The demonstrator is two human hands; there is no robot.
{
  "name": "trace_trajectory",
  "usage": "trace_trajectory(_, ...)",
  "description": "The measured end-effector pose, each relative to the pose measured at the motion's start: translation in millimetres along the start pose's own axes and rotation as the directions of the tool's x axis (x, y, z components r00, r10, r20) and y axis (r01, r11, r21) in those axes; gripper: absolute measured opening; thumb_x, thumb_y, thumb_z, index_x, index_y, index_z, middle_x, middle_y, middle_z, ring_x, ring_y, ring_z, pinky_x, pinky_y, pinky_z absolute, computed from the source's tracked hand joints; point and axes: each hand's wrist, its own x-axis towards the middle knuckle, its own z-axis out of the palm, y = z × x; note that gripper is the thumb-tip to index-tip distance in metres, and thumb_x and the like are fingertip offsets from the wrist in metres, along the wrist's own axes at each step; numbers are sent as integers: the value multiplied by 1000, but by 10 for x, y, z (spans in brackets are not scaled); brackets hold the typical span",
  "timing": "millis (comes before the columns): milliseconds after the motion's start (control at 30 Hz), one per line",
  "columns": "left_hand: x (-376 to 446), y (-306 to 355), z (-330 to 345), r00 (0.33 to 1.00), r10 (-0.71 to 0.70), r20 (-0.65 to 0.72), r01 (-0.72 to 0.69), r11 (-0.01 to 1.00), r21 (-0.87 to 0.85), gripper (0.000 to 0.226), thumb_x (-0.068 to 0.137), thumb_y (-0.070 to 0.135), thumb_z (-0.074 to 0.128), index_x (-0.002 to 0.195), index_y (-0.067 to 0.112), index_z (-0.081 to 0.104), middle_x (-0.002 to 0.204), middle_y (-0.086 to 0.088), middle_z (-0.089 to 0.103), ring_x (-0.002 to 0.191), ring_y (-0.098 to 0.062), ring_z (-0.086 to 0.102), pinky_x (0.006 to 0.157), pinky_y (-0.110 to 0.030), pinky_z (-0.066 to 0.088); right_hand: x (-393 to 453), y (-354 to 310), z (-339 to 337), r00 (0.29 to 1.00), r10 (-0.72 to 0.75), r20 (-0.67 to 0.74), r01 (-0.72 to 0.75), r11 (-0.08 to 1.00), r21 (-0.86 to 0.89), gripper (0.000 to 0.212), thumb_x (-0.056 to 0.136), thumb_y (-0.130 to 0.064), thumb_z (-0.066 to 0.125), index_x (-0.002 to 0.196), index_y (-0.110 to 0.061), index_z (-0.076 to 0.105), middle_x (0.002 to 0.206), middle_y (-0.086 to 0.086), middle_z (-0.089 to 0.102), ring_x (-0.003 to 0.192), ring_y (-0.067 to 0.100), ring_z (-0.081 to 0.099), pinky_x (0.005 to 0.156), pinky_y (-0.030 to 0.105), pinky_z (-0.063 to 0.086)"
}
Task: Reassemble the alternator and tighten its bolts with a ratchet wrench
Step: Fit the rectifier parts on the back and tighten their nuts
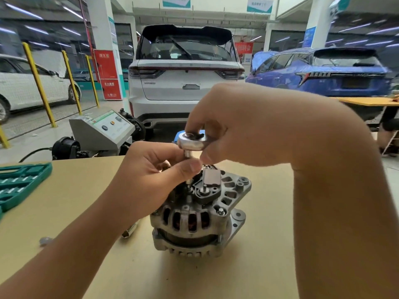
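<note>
A silver alternator (194,221) stands upright on the tan table (75,212), its black rear connector part (208,186) on top. Above it, my right hand (235,124) grips the round chrome head of the ratchet wrench (191,142), fingers curled over it. A socket extension runs down from the head toward a bolt on the alternator's top. My left hand (149,175) pinches this extension (188,155) just below the wrench head. The bolt itself is mostly hidden by my fingers.
A green socket set case (19,184) lies open at the table's left edge. A loose socket (129,230) rests by my left forearm, and a small cap (45,241) further left. Behind the table stand a grey machine (101,130) and parked cars.
</note>
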Motion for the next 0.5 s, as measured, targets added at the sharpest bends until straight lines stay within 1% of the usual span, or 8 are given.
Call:
trace_trajectory(67, 3, -4, -20, 1000, -2, 17, 2, 1000, 3, 20, 87, 40, 75, 88, 20, 81, 77, -14, 71, 70, -50, 56, 60, -57, 48, 33, 24, 32, 997, 31, -70, -30, 999, 28, 26, 90, -18, 70, 106, -39, 74, 86, -16, 64, 81, 7, 60, 64, 26, 51)
trace_trajectory(100, 3, -3, -28, 1000, -10, 15, 10, 1000, -10, 22, 86, 40, 75, 85, 18, 80, 76, -16, 70, 70, -49, 56, 61, -56, 48, 49, 21, 43, 995, 46, -94, -44, 999, 27, 24, 91, -14, 69, 102, -35, 75, 92, -13, 66, 86, 13, 63, 70, 31, 56)
trace_trajectory(167, -3, 1, -25, 1000, -24, -21, 23, 999, -26, 22, 83, 40, 77, 88, 19, 81, 83, -14, 75, 79, -44, 65, 70, -52, 55, 60, 15, 60, 991, 26, -132, -29, 999, -22, 12, 89, -17, 71, 96, -25, 76, 89, -4, 69, 83, 21, 67, 75, 42, 61)
trace_trajectory(200, -9, 4, -12, 998, -26, -51, 24, 999, -25, 22, 81, 40, 77, 91, 21, 81, 86, -11, 77, 82, -40, 68, 73, -45, 58, 54, 16, 58, 991, 15, -129, -20, 999, -36, 10, 87, -19, 72, 97, -22, 74, 83, -3, 69, 78, 21, 68, 73, 44, 61)
trace_trajectory(267, -18, 14, 12, 996, -15, -84, 15, 1000, -3, 22, 80, 41, 78, 91, 23, 81, 84, -8, 77, 80, -32, 70, 71, -33, 60, 26, 40, 21, 994, 18, -107, -24, 998, -57, 15, 84, -19, 73, 99, -22, 74, 76, -7, 66, 72, 17, 67, 67, 40, 60)
trace_trajectory(367, -29, 24, 0, 999, -26, -33, 26, 1000, 4, 20, 80, 40, 78, 88, 22, 79, 79, -9, 73, 77, -33, 66, 72, -45, 55, -8, 90, -20, 993, 53, -104, -46, 997, 65, 25, 84, -20, 78, 100, -39, 76, 81, -16, 65, 77, 6, 62, 61, 24, 50)
trace_trajectory(433, -30, 38, -10, 998, -49, -32, 49, 999, -12, 15, 79, 35, 81, 87, 22, 79, 77, -11, 71, 75, -33, 65, 70, -41, 54, 4, 98, -5, 988, 74, -139, -61, 993, 97, 22, 88, -20, 74, 99, -40, 75, 93, -15, 66, 86, 11, 63, 70, 28, 54)
trace_trajectory(500, -36, 48, 32, 996, -56, -74, 55, 998, -16, 9, 82, 31, 79, 86, 24, 80, 75, -13, 71, 69, -32, 63, 65, -33, 51, 21, 74, 6, 985, 56, -161, -48, 997, 52, 14, 88, -27, 75, 99, -36, 75, 94, -11, 68, 87, 15, 63, 73, 33, 57)
